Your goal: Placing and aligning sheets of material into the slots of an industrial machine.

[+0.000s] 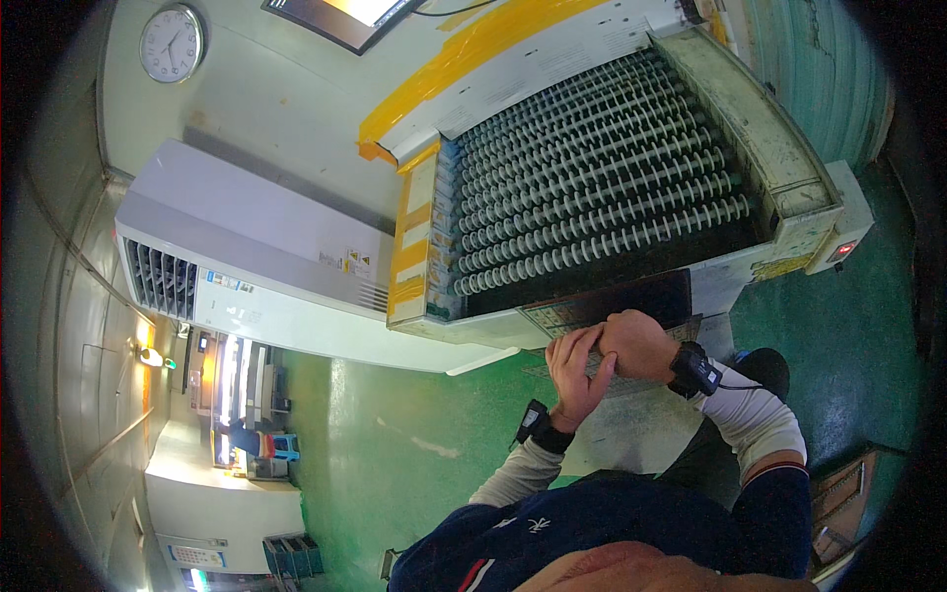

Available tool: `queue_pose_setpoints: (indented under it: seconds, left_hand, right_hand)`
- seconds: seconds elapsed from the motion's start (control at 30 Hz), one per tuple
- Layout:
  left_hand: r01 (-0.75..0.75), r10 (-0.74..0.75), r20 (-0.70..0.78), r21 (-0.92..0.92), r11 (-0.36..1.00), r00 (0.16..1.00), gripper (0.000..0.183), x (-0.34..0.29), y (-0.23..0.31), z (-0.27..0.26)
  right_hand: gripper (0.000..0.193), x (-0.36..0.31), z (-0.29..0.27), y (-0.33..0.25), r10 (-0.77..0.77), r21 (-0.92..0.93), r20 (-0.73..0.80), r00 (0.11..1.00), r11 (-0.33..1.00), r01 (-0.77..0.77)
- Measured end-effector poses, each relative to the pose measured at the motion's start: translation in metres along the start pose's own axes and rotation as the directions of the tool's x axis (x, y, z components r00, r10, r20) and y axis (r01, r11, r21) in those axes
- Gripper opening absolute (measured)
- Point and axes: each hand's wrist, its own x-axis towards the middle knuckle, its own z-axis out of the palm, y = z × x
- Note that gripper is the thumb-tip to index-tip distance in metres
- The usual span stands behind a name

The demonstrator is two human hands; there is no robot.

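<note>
By roller machine (597, 178) | dark panel (646, 299) beyond left grip (578, 376), right grip (639, 347) | closure: can't tell

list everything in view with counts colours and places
roller machine: one, pale, upper right
disc rollers: many, pale grey, inside the machine
tape: several strips, yellow, machine's top and left
lit switch: one, red, machine's right corner
flat panel: one, dark, machine's front
wall clock: one, white, upper left
screen: one, dark-framed, top edge, cut off
vented unit: one, white, left of the machine
stool: one, blue, far lower left
floor: one, green, below
wrist devices: two, black, on both wrists
left hand: one, bare, machine's front
right hand: one, bare, beside left hand
</note>
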Motion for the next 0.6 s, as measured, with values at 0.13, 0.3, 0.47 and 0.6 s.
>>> queue_pose_setpoints:
  seconds: [0.13,0.3,0.47,0.6]
  left_hand:
    - [-0.008,0.008,-0.002,0.008,1.000,1.000,0.047,-0.0002,-0.0012,-0.0006]
    - [0.003,-0.003,-0.005,0.008,1.000,1.000,0.047,-0.0005,-0.0007,-0.0001]
    - [-0.004,0.004,-0.011,0.003,1.000,1.000,0.047,-0.0003,0.0004,-0.0001]
    - [0.008,-0.008,-0.002,-0.006,1.000,1.000,0.047,-0.0003,0.0003,-0.0005]
  right_hand:
    - [0.016,0.0021,0.0011,-0.0002,0.010,-0.012,0.006,1.000,1.000,-0.010]
    - [0.015,0.0009,0.0033,0.0010,-0.025,-0.004,-0.025,0.999,1.000,0.025]
    - [0.015,0.0009,0.0042,0.0006,-0.005,0.014,-0.013,1.000,1.000,0.005]
    - [0.015,0.0004,0.0035,0.0012,-0.020,0.001,-0.032,0.999,1.000,0.020]
